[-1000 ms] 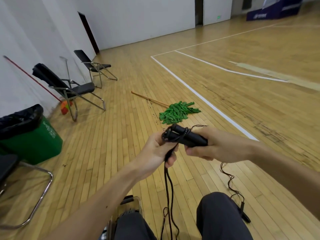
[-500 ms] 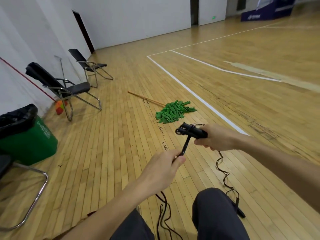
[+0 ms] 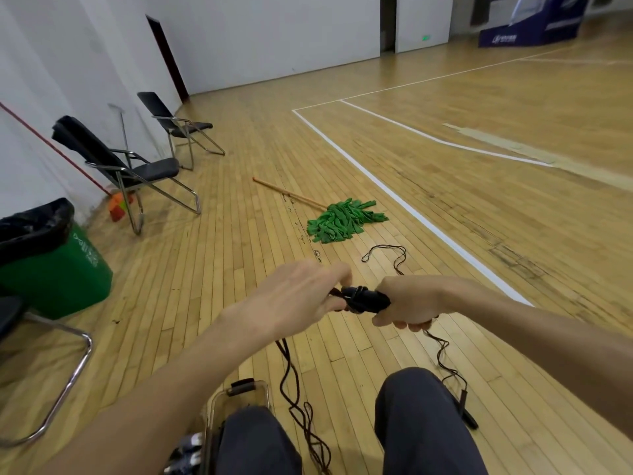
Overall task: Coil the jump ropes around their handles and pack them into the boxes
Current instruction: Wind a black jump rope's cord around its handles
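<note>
Gym floorboards below me; rope [image 3: 289, 371] part coiled, not yet boxed.
Box [image 3: 239, 387] waits between my knees, mostly cut off. Right hand [image 3: 411, 303] clamps the handle [image 3: 366, 298] to steady it; left hand [image 3: 301, 299] pinches rope at its tip, I judge to lay a turn, fingertips hidden. More rope trails towards the mop [image 3: 342, 221].

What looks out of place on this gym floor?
A green mop lies flat on the wooden floor beside the white line, its strands splayed, rather than propped up. The jump rope also sprawls in loose loops near it.
</note>
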